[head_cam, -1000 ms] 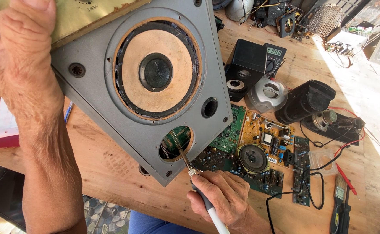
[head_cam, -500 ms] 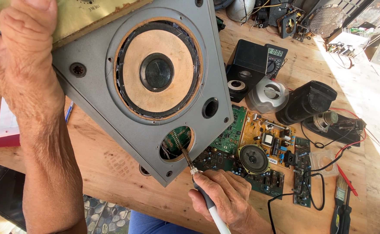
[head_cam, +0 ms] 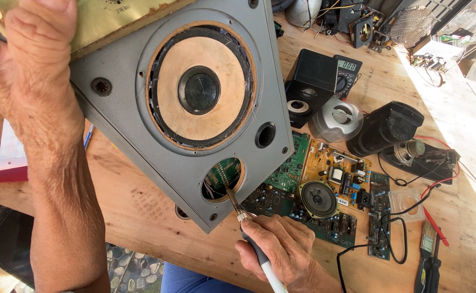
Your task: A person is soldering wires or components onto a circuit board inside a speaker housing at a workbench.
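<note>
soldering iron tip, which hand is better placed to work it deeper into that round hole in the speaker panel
Right. The right hand already grips the soldering iron, its tip inside the round hole. The left hand is clamped on the speaker cabinet at its top edge, propping it up.

Speaker cabinet tilted over the workbench, left hand on its upper left edge. Right hand below it, soldering iron tip in the cabinet's lower hole. Circuit boards right of that, multimeter behind them.
</note>
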